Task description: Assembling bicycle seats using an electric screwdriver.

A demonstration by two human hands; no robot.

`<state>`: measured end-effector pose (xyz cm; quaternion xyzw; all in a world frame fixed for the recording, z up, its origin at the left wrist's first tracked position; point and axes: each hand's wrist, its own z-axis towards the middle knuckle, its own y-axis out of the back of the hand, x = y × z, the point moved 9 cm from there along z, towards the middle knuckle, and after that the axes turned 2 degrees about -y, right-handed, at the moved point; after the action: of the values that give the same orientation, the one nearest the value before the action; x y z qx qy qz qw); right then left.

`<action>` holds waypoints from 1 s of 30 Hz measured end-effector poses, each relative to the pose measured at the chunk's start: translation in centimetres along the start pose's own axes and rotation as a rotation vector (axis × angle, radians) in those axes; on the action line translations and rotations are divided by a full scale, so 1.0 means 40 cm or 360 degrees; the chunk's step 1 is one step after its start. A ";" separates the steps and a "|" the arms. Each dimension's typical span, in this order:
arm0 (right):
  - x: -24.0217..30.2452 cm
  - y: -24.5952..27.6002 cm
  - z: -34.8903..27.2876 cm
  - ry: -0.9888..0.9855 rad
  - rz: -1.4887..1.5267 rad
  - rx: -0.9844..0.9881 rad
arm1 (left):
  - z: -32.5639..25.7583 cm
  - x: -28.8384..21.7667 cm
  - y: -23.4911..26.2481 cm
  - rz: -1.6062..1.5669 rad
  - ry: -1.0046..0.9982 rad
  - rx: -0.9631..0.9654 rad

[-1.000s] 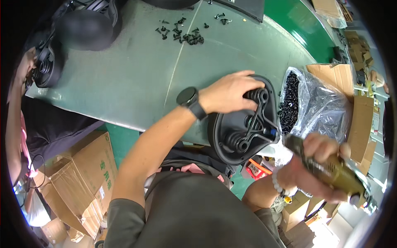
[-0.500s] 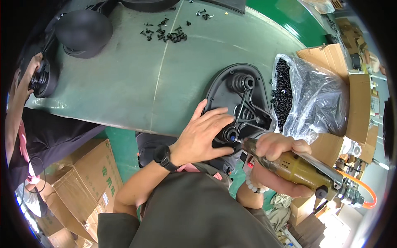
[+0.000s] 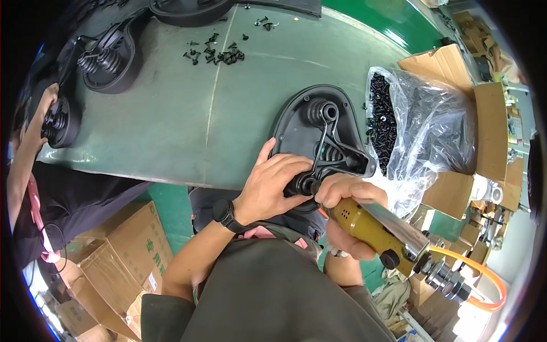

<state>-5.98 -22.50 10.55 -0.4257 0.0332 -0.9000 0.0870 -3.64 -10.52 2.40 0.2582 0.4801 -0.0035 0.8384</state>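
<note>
A black pear-shaped plastic housing, open side up, rests at the table's near edge, with ribbed spring-like posts and a wire-like black frame inside it. My left hand grips its near end, thumb and fingers around the nearest ribbed post. My right hand is closed around an olive-yellow air screwdriver with a silver lever. The tool's front end meets that same post, beside my left fingertips; its bit is hidden by my right hand.
Loose black screws lie on the green table. At the right, a cardboard box has a plastic liner full of black screws. An orange hose trails from the tool. At the left, a co-worker's hand touches another housing.
The screwdriver's front end has moved left and in against the near post, hiding the bit. My left fingers have curled closer round that post. A housing at upper left now shows its ribbed inside.
</note>
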 end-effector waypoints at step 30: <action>-0.027 0.029 -0.025 -0.0904 -0.0313 -0.0206 | 0.123 -0.419 0.093 0.0094 -0.0453 -0.0414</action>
<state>-5.94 -23.47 8.94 -0.6661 0.0235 -0.7451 -0.0220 -7.76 -13.48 19.51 0.1585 0.3452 0.0468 0.9238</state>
